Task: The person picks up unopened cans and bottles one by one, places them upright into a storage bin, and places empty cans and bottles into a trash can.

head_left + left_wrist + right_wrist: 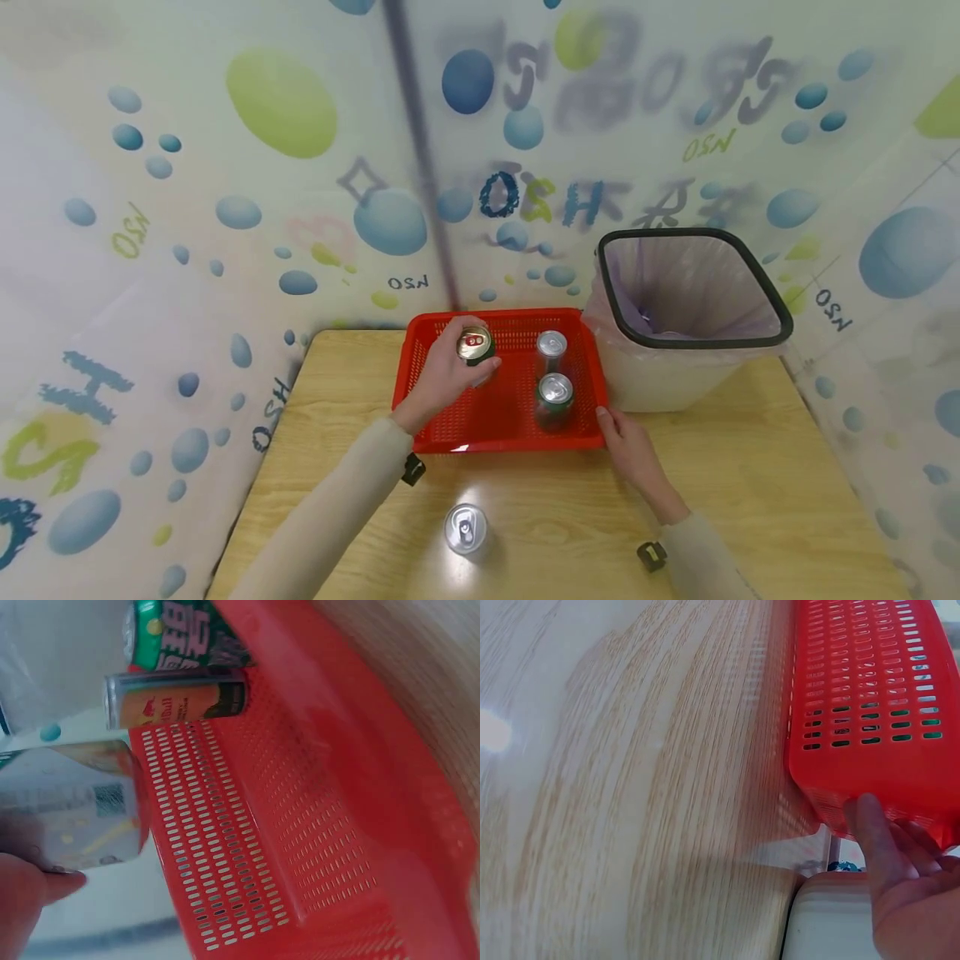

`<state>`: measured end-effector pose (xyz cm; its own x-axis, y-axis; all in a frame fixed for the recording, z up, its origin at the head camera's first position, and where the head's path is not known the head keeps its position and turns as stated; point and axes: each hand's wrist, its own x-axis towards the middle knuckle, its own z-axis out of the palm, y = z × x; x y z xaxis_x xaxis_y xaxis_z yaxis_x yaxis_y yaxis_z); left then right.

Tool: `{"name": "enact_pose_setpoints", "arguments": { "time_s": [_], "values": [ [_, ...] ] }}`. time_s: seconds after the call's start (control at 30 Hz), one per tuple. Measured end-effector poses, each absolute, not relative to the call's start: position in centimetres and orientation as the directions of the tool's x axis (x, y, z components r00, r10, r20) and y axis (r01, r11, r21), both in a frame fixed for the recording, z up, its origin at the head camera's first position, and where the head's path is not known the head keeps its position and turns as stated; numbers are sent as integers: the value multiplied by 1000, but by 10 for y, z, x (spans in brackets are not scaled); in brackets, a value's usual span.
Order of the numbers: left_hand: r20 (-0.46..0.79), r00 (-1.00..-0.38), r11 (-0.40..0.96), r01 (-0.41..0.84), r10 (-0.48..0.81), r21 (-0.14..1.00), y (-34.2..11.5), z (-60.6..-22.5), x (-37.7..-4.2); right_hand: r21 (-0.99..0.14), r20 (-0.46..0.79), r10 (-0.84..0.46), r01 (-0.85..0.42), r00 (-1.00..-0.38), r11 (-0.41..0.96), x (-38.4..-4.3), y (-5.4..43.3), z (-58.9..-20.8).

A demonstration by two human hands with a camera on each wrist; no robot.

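My left hand [447,367] holds a drink can [476,345] with a gold top and red tab above the left part of a red plastic basket [480,444]. In the left wrist view, this can [71,806] has a pale printed side with a square code. Two cans stand at the basket's right side: a slim orange Red Bull can [176,700] and a green can [184,634] with pale lettering. My right hand [632,450] grips the basket's front right corner, thumb at the front and the other fingers curled round the end. A silver-topped can [466,529] stands on the table before the basket.
A white bin [652,379] with a black rim and a pale liner stands right of the basket, close against it. Behind the wooden table [750,475] rises a wall covering [360,100] printed with blue and green bubbles.
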<state>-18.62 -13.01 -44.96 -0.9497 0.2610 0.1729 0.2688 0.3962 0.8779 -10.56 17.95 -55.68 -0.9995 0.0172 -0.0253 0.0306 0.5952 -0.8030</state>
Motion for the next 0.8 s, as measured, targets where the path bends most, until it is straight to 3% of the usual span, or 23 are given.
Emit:
{"name": "enact_pose_setpoints", "arguments": {
  "time_s": [0.43, 0.8],
  "values": [
    [-67, -971, 375, 24, 228, 927, -110, -457, -226, -812, -31, 21, 37, -999, 583, -106, 181, -557],
    [-167, -952, 405, -51, 255, 913, -91, -480, -246, -821, -27, 27, 37, -999, 569, -109, 184, -562]
  ]
}}
